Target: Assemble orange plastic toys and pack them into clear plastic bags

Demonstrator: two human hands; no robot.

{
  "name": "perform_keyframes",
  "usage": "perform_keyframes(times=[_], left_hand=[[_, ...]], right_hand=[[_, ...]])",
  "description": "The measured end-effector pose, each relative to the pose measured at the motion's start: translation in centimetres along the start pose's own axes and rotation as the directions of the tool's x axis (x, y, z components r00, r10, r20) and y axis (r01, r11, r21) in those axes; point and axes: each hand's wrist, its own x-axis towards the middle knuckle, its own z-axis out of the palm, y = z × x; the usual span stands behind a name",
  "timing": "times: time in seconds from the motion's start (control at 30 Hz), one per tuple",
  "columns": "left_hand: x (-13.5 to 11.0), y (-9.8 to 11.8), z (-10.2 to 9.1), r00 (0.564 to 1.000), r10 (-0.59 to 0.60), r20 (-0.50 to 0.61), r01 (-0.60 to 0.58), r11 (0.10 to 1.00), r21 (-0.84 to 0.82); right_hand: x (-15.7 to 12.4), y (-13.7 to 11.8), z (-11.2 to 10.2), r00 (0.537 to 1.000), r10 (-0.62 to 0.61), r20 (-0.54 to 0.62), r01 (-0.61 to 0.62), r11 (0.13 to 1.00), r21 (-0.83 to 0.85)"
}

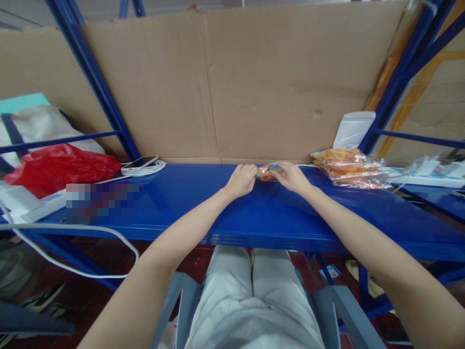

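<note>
Between my two hands, above the far part of the blue shelf, is a clear plastic packet (pixel 268 172) with orange contents and a blue-green printed strip. My left hand (pixel 241 180) is closed on the packet's left end, fingers curled. On the other end, my right hand (pixel 292 177) grips with thumb and fingers. What exactly lies inside the packet is too small to tell. To the right of my right hand rests a stack of similar orange packets (pixel 348 167) in shiny clear plastic.
The blue metal shelf (pixel 181 203) backs onto a cardboard sheet (pixel 254 82). At left lie a red plastic bag (pixel 65 167), a coiled white cable (pixel 145 167) and a white power strip (pixel 47 206). A loose white cable (pixel 90 275) hangs below the front edge. Blue posts (pixel 98 92) frame both sides.
</note>
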Motion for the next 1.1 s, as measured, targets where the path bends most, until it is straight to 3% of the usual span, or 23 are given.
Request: perform_keyframes(times=[0.1, 0.37, 0.57, 0.67, 0.87, 1.1], left_hand=[[0.1, 0.1, 0.0, 1.000, 0.008, -0.023, -0.008, 1.000, -0.012], [-0.2, -0.8, 0.8, 1.000, -0.010, 0.005, 0.010, 0.992, -0.126], [-0.2, -1.4, 1.0, 0.974, -0.169, 0.151, 0.186, 0.977, -0.105], [-0.2, -1.0, 0.6, 0.959, -0.233, 0.164, 0.251, 0.963, -0.098], [-0.2, -0.6, 0.4, 0.964, -0.244, 0.103, 0.257, 0.956, -0.140], [0.3, -1.1, 1.6, 0.968, -0.239, -0.079, 0.209, 0.938, -0.276]], right_hand=[[0.1, 0.4, 0.0, 0.999, -0.032, -0.019, 0.031, 0.999, -0.016], [-0.5, 0.5, 0.0, 0.992, 0.070, -0.101, -0.075, 0.996, -0.047], [-0.5, 0.5, 0.1, 0.983, 0.155, -0.100, -0.160, 0.986, -0.045], [-0.4, 0.5, 0.0, 0.980, 0.178, -0.089, -0.184, 0.981, -0.068], [-0.3, 0.9, -0.7, 0.989, 0.139, -0.058, -0.148, 0.968, -0.201], [0.1, -0.1, -2.4, 0.981, 0.194, -0.011, -0.178, 0.876, -0.449]])
